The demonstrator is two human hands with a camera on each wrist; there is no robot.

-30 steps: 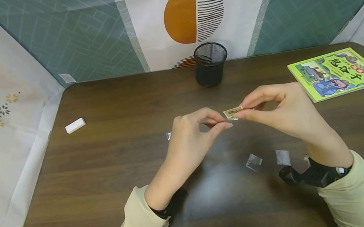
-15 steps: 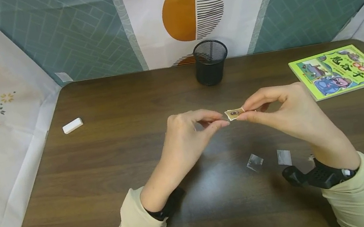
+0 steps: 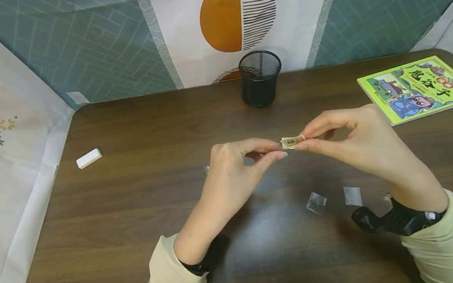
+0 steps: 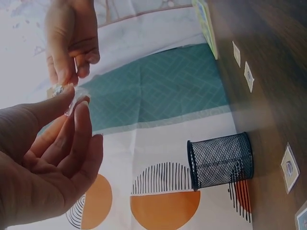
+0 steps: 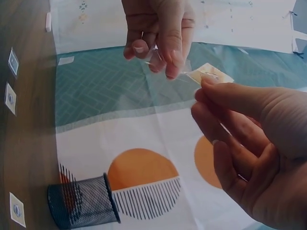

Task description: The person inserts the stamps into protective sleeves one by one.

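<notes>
My right hand (image 3: 353, 139) pinches a small cream postage stamp (image 5: 211, 74) with a jagged edge between thumb and forefinger. Facing it, my left hand (image 3: 233, 170) pinches a clear plastic sleeve (image 5: 155, 58) between thumb and fingertips. Both hands are raised above the table, and the sleeve meets the stamp's near edge; whether the stamp is inside it I cannot tell. In the left wrist view the sleeve (image 4: 73, 103) shows at the left fingertips, while the right fingers partly hide the stamp.
Small clear squares (image 3: 316, 202) lie on the brown table (image 3: 131, 219), another (image 3: 352, 196) near the right wrist. Stamp-like squares (image 4: 289, 168) show along the table in the wrist views. A black mesh pen holder (image 3: 261, 79), a green book (image 3: 422, 89) and a white eraser-like block (image 3: 89, 158) stand around.
The stamp has levelled out in the right fingers and its end sits closer to the left fingertips. Both hands keep their pinch and have barely moved. The head view has shifted slightly.
</notes>
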